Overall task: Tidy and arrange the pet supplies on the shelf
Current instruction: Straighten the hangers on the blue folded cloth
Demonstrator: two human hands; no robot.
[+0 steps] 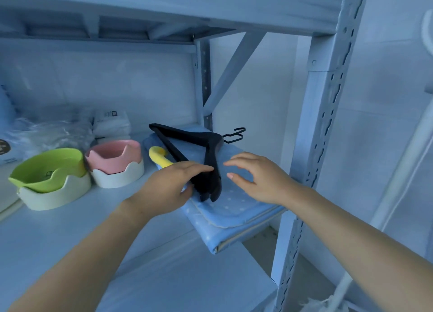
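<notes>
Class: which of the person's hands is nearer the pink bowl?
Left. The left hand, holding the black hangers, lies just right of the pink bowl; the right hand is farther right, beyond them.

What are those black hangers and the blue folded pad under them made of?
The black hangers look like matte plastic or painted wood; the dull, even surface leaves it open. The blue pad looks like soft woven fabric, perhaps cotton: white dots, pale stitched edging, folded layers.
</notes>
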